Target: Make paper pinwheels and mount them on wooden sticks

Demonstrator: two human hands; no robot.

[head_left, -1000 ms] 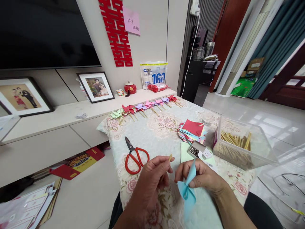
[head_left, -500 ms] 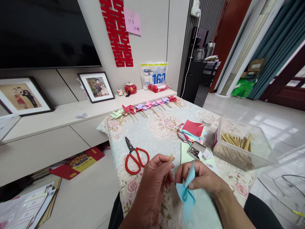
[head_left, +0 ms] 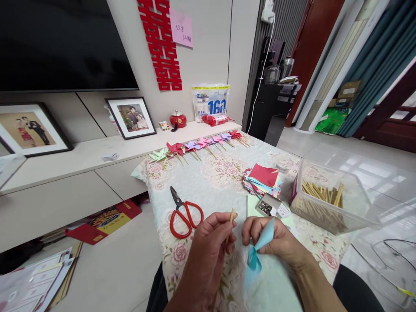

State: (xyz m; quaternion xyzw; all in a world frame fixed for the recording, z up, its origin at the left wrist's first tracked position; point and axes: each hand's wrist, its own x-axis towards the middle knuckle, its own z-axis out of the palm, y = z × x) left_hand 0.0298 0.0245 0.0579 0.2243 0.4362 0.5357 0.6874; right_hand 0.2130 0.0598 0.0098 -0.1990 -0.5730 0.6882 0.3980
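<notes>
A thin wooden stick [head_left: 232,215] stands nearly upright in my left hand [head_left: 212,242], pinched near its top by thumb and fingers. My right hand [head_left: 276,240] grips a light blue paper pinwheel [head_left: 254,260] by one blade, its other blades hanging below the fingers. A small gap separates the stick from the pinwheel. Red-handled scissors [head_left: 185,214] lie to the left of my left hand. Beyond my right hand, an open small box of metal pins [head_left: 267,207] rests on green paper, in front of a stack of coloured paper sheets [head_left: 262,177].
At the right, a clear plastic bin [head_left: 331,212] holds many wooden sticks. Several finished pinwheels [head_left: 198,145] line the far edge of the flowered tablecloth [head_left: 224,173]. Behind it runs a white cabinet [head_left: 87,162] with picture frames, a red jar [head_left: 178,120] and a plastic bag [head_left: 210,102].
My right hand has moved slightly right and turned the pinwheel, so its face shows less. The stick in my left hand has shifted only a little.
</notes>
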